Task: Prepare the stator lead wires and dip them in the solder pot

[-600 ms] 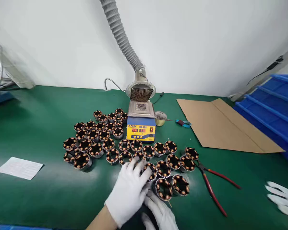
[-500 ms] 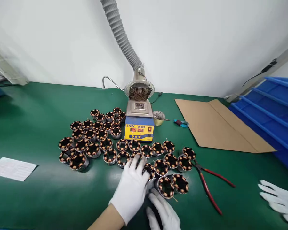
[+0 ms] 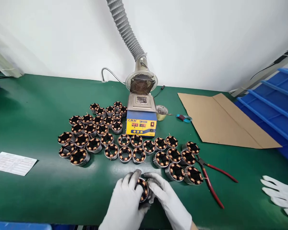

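Observation:
Between my two white-gloved hands, close to the table's front edge, is a motor stator (image 3: 145, 189), a metal ring with copper windings inside. My left hand (image 3: 127, 198) grips it from the left, fingers curled over its rim. On the other side, my right hand (image 3: 164, 196) has its fingers closed around the right edge. Part of the stator is hidden by the gloves. Beyond my hands stand several more stators, the nearest being one with an open centre (image 3: 139, 155). To the right, two others (image 3: 176, 172) sit side by side.
A yellow and blue solder pot (image 3: 141, 124) stands at the centre back under a fume hood (image 3: 141, 81) with a grey duct. Red-handled pliers (image 3: 210, 182), cardboard (image 3: 225, 123), a blue crate (image 3: 271, 108) and a spare glove (image 3: 279, 195) lie rightward. A paper sheet (image 3: 13, 163) lies left.
My left hand has come back from the group of stators toward the front edge with one stator. My right hand has met it there. The two stators at front right have shifted rightward.

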The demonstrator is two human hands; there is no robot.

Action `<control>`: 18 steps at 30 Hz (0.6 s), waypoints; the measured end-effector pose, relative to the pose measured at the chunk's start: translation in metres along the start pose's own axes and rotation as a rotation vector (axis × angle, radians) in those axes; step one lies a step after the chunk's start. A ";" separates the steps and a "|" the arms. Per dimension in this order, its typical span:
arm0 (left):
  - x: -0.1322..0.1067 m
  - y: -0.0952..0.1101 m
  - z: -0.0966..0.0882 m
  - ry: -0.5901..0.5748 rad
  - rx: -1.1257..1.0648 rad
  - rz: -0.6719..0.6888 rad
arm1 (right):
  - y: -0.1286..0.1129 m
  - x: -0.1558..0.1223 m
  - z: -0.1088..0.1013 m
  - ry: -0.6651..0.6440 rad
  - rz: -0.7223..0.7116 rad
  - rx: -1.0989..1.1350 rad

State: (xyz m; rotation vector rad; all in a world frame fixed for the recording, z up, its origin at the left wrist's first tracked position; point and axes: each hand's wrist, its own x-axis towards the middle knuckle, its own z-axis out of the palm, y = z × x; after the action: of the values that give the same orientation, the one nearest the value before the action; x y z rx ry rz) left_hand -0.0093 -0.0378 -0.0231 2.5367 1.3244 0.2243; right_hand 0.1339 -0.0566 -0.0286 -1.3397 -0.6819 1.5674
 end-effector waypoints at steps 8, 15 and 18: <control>0.001 -0.008 -0.030 -0.297 -0.524 -0.099 | -0.010 0.008 0.009 -0.021 -0.154 -0.211; -0.007 -0.018 -0.024 -0.289 -1.566 -0.161 | -0.035 -0.004 0.005 0.057 -0.508 0.100; -0.007 -0.027 -0.022 -0.317 -1.620 -0.257 | -0.033 -0.003 0.002 0.163 -0.418 0.333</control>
State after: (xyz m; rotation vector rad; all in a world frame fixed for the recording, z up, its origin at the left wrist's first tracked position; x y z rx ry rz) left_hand -0.0401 -0.0257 -0.0099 0.9653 0.7140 0.5206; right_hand 0.1411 -0.0455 0.0015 -0.9881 -0.5296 1.1606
